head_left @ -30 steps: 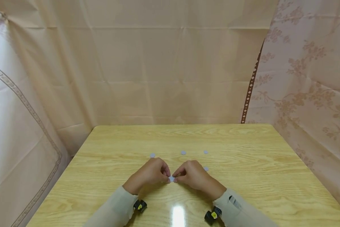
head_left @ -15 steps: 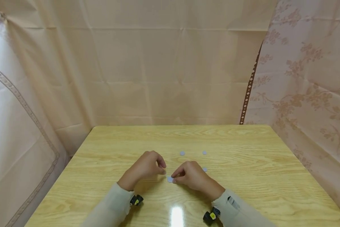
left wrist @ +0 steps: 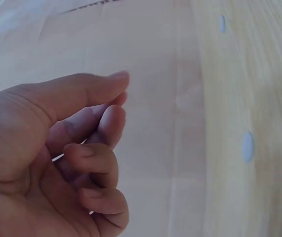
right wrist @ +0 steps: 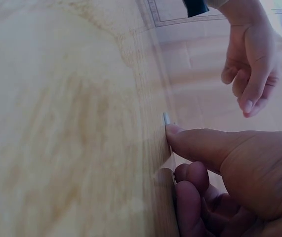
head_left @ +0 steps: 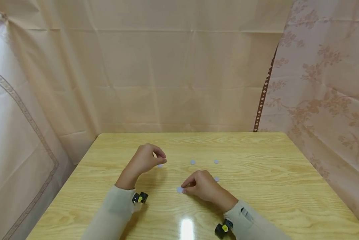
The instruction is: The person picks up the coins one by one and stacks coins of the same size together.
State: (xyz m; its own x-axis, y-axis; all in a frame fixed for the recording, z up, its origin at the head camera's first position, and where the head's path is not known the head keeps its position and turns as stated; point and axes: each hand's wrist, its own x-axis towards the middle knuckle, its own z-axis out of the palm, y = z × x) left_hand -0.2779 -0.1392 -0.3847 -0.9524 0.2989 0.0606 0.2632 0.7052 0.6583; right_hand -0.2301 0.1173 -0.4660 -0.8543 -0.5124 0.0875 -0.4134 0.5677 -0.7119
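My right hand (head_left: 204, 186) pinches the right edge of a small pale round disc (head_left: 179, 189) low over the table, between thumb and forefinger. In the right wrist view a thin edge of the disc (right wrist: 166, 118) shows beyond the thumb tip. My left hand (head_left: 146, 158) is held up over the table, its thumb and forefinger tips together and the other fingers curled. Nothing can be made out between those tips in the left wrist view. Just below the left fingertips lies another pale disc (head_left: 160, 165), partly hidden by them.
More pale discs lie apart on the wood-grain table (head_left: 257, 200): one behind the right hand (head_left: 192, 162), a disc farther right (head_left: 216, 161), and a disc (head_left: 216, 179) beside the right knuckles. Beige curtains (head_left: 179, 83) hang behind the table and at both sides.
My left hand has let go of the disc that both hands held and moved up and left, over another disc. The right hand stays in place, pinching the disc.
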